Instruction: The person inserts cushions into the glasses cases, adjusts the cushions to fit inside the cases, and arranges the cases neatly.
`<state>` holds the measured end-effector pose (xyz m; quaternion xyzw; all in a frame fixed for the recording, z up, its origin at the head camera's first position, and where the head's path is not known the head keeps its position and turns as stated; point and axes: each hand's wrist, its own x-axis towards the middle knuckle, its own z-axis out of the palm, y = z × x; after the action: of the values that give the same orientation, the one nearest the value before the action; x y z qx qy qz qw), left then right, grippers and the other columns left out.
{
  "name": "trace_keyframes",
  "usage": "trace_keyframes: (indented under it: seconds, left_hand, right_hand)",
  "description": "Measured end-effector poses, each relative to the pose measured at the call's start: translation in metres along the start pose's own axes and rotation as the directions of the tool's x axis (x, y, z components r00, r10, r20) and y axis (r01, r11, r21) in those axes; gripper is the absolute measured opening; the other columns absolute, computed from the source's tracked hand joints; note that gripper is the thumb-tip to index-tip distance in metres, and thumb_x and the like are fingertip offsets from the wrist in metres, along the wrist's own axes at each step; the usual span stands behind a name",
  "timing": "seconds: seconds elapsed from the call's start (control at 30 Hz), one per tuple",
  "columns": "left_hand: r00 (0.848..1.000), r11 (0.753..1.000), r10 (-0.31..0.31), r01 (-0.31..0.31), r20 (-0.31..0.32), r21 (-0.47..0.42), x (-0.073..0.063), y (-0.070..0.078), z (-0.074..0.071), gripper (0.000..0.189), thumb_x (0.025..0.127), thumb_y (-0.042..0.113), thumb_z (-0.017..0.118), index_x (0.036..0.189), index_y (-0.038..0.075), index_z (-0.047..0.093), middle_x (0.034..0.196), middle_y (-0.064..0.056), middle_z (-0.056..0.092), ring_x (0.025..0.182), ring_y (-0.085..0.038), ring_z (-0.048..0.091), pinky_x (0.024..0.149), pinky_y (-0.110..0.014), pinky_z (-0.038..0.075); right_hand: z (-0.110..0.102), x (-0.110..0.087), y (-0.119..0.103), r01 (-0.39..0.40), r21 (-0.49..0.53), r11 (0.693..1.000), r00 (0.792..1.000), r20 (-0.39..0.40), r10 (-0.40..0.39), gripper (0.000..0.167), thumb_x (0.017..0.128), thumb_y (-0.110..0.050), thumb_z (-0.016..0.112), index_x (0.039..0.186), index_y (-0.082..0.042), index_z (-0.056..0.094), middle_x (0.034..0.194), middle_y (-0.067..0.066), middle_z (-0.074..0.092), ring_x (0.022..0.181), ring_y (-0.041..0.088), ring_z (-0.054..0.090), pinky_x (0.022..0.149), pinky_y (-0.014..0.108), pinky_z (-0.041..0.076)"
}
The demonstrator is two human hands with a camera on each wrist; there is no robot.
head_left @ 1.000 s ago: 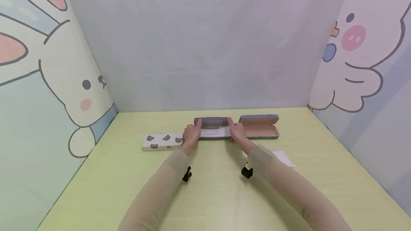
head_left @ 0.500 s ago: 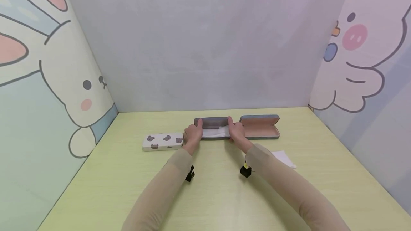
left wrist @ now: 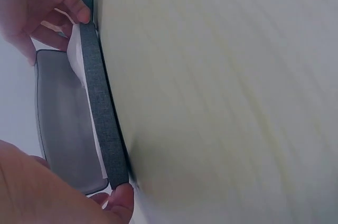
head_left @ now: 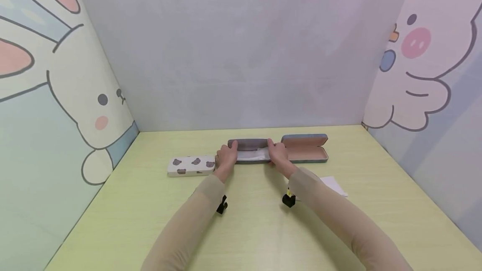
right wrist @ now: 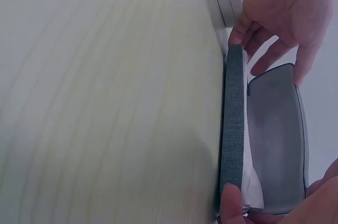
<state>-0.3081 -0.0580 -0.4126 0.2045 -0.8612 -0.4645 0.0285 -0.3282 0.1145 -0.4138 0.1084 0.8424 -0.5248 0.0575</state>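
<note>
A grey-blue glasses case (head_left: 248,144) lies with its lid raised in the head view, between my two hands. Inside its base is a white cloth (head_left: 247,156). My left hand (head_left: 226,157) grips the case's left end, thumb up at the lid. At the opposite end my right hand (head_left: 278,154) holds it the same way. Both wrist views show fingertips on the base's front wall, such as the left hand's finger (left wrist: 122,202). The right hand's fingers (right wrist: 232,200) curl over the base's near corner. Whether anything lies under the cloth is hidden.
Left of the hands is a white case with bear prints (head_left: 191,166), shut. To the right, a second blue-grey case (head_left: 303,149) stands open, showing a brown lining. A white sheet (head_left: 333,185) lies partly behind the right sleeve. A wall closes the table's far edge.
The lid's upper edge has dropped very slightly. The left forearm has shifted a little to the right. Both hands keep their hold on the middle case.
</note>
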Motion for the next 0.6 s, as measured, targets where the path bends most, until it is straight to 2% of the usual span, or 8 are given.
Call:
trace_keyframes:
  seconds: [0.13,0.2,0.3,0.37,0.43,0.6]
  left_hand:
    - [1.000,1.000,0.010,-0.010,0.001,-0.008,0.000,-0.002,-0.001,0.063,0.096,0.052,0.042,0.124,-0.002,0.055,0.125,-0.023,0.057,0.119,-0.041,0.050,0.103,-0.050,0.038]
    - [1.000,1.000,0.008,-0.008,0.008,-0.022,-0.001,-0.003,-0.002,0.062,0.096,0.051,0.043,0.125,-0.002,0.054,0.125,-0.022,0.057,0.118,-0.040,0.050,0.103,-0.050,0.038]
    - [1.000,0.999,0.007,-0.007,0.008,-0.038,-0.001,-0.004,-0.002,0.060,0.096,0.050,0.045,0.127,-0.002,0.052,0.125,-0.021,0.058,0.118,-0.040,0.051,0.103,-0.050,0.039]
    - [1.000,0.999,0.016,-0.016,0.003,-0.045,-0.001,-0.005,-0.002,0.059,0.096,0.048,0.046,0.128,-0.002,0.052,0.125,-0.022,0.058,0.119,-0.040,0.051,0.103,-0.050,0.040]
    - [1.000,0.998,0.026,-0.027,-0.006,-0.049,-0.001,-0.005,-0.001,0.058,0.096,0.046,0.047,0.129,-0.002,0.051,0.126,-0.022,0.059,0.119,-0.041,0.052,0.102,-0.050,0.041]
    - [0.999,0.997,0.040,-0.040,-0.011,-0.071,-0.002,-0.006,-0.002,0.055,0.097,0.043,0.048,0.129,-0.001,0.052,0.125,-0.021,0.060,0.118,-0.040,0.054,0.100,-0.048,0.043]
  right_hand:
    - [0.000,-0.001,0.002,0.016,0.008,1.000,1.000,0.008,-0.016,0.059,0.103,-0.043,0.032,0.138,0.002,0.045,0.127,0.021,0.054,0.052,0.018,0.053,0.075,0.033,0.051]
    - [0.000,-0.001,0.004,0.031,0.015,0.999,0.999,0.007,-0.031,0.056,0.103,-0.042,0.033,0.134,0.002,0.049,0.113,0.020,0.056,0.053,0.018,0.054,0.072,0.034,0.052]
    - [0.001,-0.002,0.006,0.053,0.026,0.998,0.999,0.010,-0.053,0.047,0.103,-0.041,0.034,0.109,0.000,0.056,0.079,0.010,0.051,0.054,0.019,0.053,0.069,0.035,0.053]
    - [0.001,-0.004,0.008,0.066,0.029,0.997,0.998,0.013,-0.066,0.042,0.103,-0.041,0.035,0.089,-0.005,0.051,0.064,0.004,0.039,0.054,0.019,0.053,0.069,0.035,0.052]
    - [0.001,-0.005,0.009,0.080,0.028,0.996,0.997,0.010,-0.080,0.040,0.103,-0.040,0.035,0.078,-0.009,0.045,0.059,0.000,0.034,0.054,0.020,0.053,0.069,0.033,0.051]
    - [0.001,-0.006,0.010,0.111,0.009,0.994,0.994,-0.013,-0.111,0.042,0.103,-0.037,0.038,0.070,-0.012,0.042,0.057,-0.001,0.037,0.055,0.022,0.057,0.065,0.028,0.046]
